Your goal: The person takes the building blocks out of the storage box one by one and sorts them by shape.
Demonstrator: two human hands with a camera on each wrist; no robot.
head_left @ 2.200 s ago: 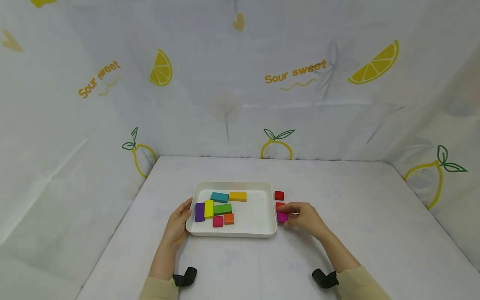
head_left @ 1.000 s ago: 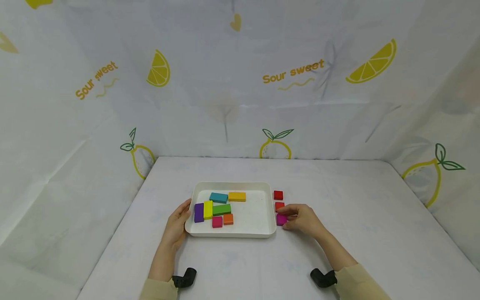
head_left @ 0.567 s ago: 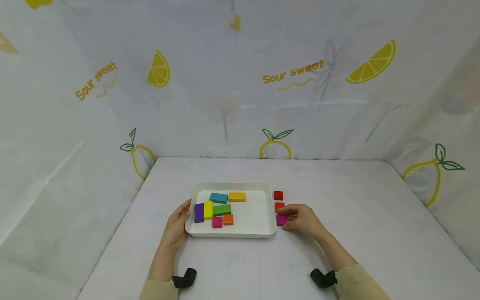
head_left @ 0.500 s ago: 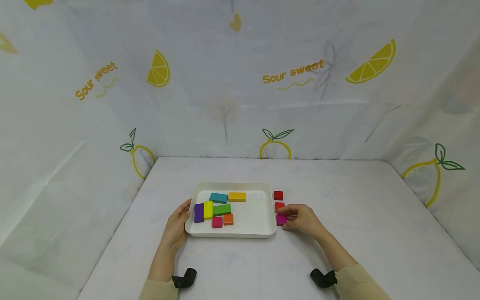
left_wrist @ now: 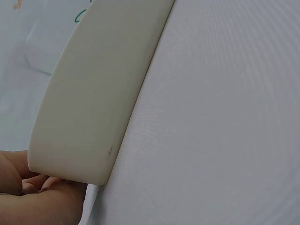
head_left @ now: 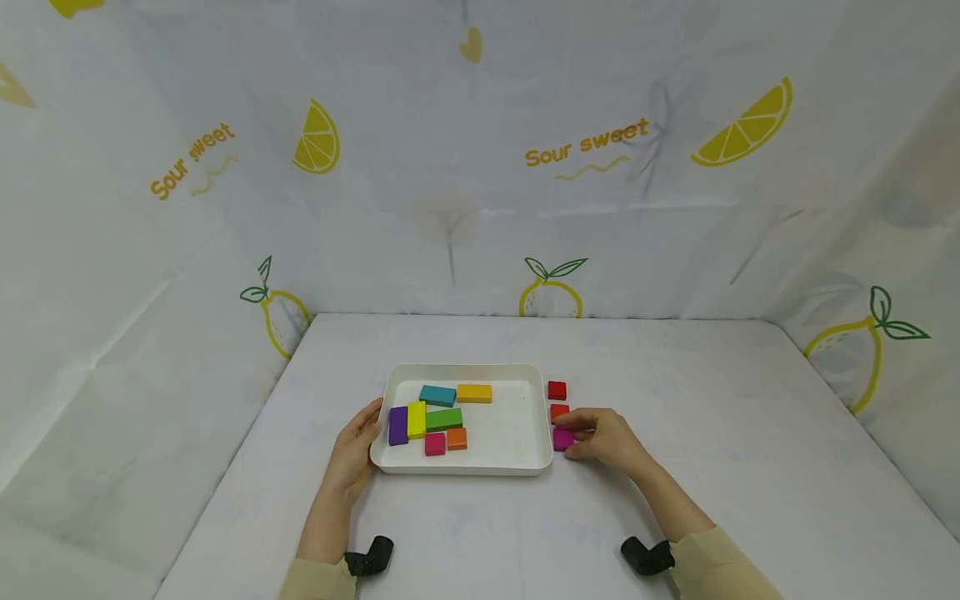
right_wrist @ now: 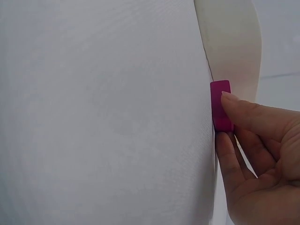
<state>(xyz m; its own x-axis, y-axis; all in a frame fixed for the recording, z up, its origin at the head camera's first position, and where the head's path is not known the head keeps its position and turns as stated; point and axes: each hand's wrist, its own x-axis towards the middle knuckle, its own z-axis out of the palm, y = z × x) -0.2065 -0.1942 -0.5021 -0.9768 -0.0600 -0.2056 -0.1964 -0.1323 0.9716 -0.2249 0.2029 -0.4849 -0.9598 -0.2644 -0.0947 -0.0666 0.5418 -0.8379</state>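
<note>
A white rectangular tray [head_left: 510,429] lies on the table. My left hand [head_left: 354,447] holds its left side, and the left wrist view has the curled fingers [left_wrist: 51,199] against the tray's corner [left_wrist: 70,159]. Just off the tray's right side, my right hand [head_left: 609,442] pinches a magenta block [head_left: 562,440] between thumb and fingers. In the right wrist view the magenta block [right_wrist: 222,107] appears at the table surface, close to the tray wall [right_wrist: 236,51]. An orange-red block [head_left: 558,412] is beyond it, partly covered by the fingers, and a red block [head_left: 557,390] lies farther back.
Inside the tray's left and middle are purple [head_left: 398,426], yellow [head_left: 416,421], green [head_left: 444,419], teal [head_left: 438,395], amber [head_left: 475,393], pink [head_left: 435,443] and orange [head_left: 457,438] blocks. A white patterned curtain [head_left: 420,167] surrounds the white table [head_left: 712,400].
The magenta block has been shifted slightly toward me by my right hand since the earliest frame. Over the last second both hands, the tray and the blocks stay still.
</note>
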